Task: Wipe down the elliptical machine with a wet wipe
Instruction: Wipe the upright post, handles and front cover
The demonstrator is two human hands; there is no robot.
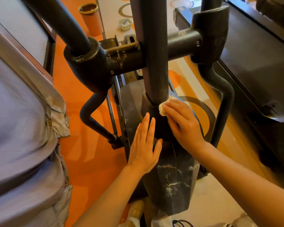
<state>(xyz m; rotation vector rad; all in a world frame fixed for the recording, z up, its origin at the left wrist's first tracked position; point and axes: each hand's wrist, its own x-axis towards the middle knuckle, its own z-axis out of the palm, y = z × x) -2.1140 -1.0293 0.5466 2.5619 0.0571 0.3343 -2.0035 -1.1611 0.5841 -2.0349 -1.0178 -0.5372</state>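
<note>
The black elliptical machine fills the middle, with its upright post [156,51] rising from a dusty, white-streaked housing [172,181]. My right hand [182,122] presses a crumpled white wet wipe [162,108] against the base of the post where it meets the housing. My left hand [144,145] lies flat with straight fingers on the left side of the housing, just below the post's collar. Most of the wipe is hidden under my right fingers.
A crossbar [126,58] with swing arms spans the post. A grey covered machine [21,128] stands at left, a treadmill [259,66] at right. On the orange floor [88,153] beyond stand an orange bin [91,18] and a wipes packet [125,24].
</note>
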